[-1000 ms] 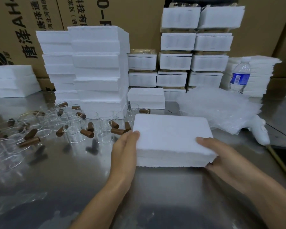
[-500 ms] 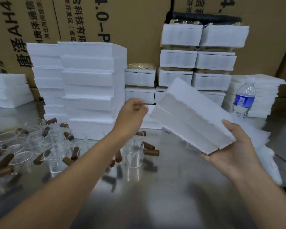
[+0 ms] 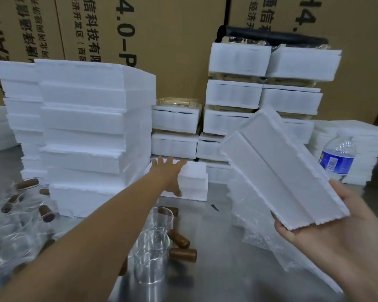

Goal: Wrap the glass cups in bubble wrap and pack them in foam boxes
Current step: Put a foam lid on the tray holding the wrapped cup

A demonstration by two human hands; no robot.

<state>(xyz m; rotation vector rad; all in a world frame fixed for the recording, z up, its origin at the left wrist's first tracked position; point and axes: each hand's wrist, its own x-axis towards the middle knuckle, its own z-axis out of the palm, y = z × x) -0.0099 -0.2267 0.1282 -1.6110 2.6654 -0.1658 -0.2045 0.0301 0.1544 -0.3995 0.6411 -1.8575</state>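
**A:** Left hand (image 3: 168, 173) is stretched far out at 12 o'clock, fingers (image 3: 160, 160) straight and fanned wide, holding nothing. Dead ahead of them is the small foam box (image 3: 192, 182), sitting on the bench (image 3: 205, 269) at the foot of the packed rows.

**B:** And its long axis?

**A:** Nine to three, square across the reach. The hand is at the box's nine o'clock end, thumb low on the near face. Whether skin meets foam, I can't tell from here.

**B:** The right hand (image 3: 336, 232)?

**A:** Busy. Palm up at 4 o'clock, curled under the near end of the tilted foam box (image 3: 277, 171), which is lifted clear of the bench. Its long axis climbs from 5 o'clock in the palm up towards 11.

**B:** So the left is the nearer one for that small box.

**A:** Far nearer, and the only free one. I'd say it needs to close over that left end, or slide along toward 3 o'clock for the middle.

**B:** The cups?

**A:** Glass cups (image 3: 152, 256) stand bare at 6 o'clock beneath the left forearm, with more at 8. The bubble wrap (image 3: 255, 216) is heaped under the tilted box.
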